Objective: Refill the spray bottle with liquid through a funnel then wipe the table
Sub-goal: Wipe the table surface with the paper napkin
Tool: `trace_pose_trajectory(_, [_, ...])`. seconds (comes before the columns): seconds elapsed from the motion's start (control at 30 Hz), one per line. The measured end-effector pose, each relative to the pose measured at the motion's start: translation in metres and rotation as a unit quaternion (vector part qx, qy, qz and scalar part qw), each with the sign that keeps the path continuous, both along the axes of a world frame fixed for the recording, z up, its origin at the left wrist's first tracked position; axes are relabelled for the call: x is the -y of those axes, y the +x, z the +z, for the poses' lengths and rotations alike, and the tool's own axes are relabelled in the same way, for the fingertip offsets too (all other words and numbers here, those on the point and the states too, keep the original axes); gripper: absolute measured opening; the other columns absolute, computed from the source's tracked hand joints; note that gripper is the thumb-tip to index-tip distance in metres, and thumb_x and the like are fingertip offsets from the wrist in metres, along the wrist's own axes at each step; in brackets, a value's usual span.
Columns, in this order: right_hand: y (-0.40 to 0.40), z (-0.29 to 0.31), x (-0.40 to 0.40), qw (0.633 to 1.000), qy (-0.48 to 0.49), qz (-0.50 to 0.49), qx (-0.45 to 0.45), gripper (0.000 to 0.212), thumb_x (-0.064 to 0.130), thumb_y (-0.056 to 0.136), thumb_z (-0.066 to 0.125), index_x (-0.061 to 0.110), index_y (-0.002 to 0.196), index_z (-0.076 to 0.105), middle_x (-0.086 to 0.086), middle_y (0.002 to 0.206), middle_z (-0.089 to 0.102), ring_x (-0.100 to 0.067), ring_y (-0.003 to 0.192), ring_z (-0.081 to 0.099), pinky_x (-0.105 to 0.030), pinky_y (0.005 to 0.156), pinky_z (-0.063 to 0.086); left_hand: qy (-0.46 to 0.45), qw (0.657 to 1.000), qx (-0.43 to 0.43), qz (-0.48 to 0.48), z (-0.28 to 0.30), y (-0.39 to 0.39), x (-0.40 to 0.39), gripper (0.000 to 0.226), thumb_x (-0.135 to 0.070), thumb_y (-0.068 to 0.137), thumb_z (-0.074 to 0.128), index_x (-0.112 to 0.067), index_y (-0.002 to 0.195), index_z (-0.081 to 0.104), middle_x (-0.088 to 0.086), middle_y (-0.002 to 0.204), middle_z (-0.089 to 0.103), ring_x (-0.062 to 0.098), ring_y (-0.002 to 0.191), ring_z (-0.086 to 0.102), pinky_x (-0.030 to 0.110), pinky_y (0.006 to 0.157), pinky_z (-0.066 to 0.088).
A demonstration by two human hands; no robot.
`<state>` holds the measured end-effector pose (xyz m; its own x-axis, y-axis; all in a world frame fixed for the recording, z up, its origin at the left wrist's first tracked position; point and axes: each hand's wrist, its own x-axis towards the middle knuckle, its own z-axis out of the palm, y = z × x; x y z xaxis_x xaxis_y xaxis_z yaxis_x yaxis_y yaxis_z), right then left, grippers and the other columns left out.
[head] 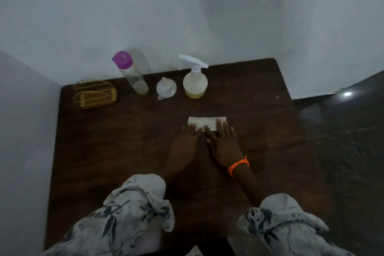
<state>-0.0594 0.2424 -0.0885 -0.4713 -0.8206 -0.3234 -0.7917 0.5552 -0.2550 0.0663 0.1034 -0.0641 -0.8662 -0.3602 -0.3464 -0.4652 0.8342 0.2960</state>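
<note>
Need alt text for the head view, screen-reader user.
Both hands, left hand and right hand, press flat on a folded white cloth on a dark wooden table. Behind stand a spray bottle, an upturned white funnel, a purple-capped bottle and a gold wire rack.

Spray bottle (195, 81) upright, capped; funnel (166, 88) inverted beside.

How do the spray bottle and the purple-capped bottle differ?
The spray bottle is squat and round with a white trigger head; the purple-capped bottle is tall and slim. The spray bottle holds a little yellowish liquid; the purple-capped bottle looks nearly empty. Both stand upright near the table's far edge.
</note>
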Motion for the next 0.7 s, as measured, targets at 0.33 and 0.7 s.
trace_pose_trajectory(0.33, [0.115, -0.001, -0.083, 0.997, -0.033, 0.058, 0.027, 0.049, 0.051, 0.104, 0.029, 0.050, 0.153, 0.024, -0.011, 0.167, 0.010, -0.032, 0.155, 0.007, -0.051, 0.122, 0.007, 0.048, 0.998, 0.028, 0.015, 0.025, 0.134, -0.078, 0.066, -0.023, 0.098, 0.044, -0.019, 0.160, 0.024, 0.011, 0.166, 0.020, 0.025, 0.155, 0.011, 0.035, 0.119, 0.000])
trace_pose_trajectory(0.7, [0.105, 0.010, -0.176, 0.996, 0.008, -0.061, 0.065, 0.047, 0.065, 0.100, 0.009, 0.064, 0.144, 0.023, 0.001, 0.167, 0.006, -0.025, 0.155, 0.002, -0.044, 0.124, 0.000, 0.024, 0.980, 0.106, -0.166, 0.023, 0.088, -0.145, 0.071, -0.040, 0.100, 0.047, -0.009, 0.159, 0.023, 0.019, 0.167, 0.014, 0.035, 0.156, 0.006, 0.050, 0.125, -0.002])
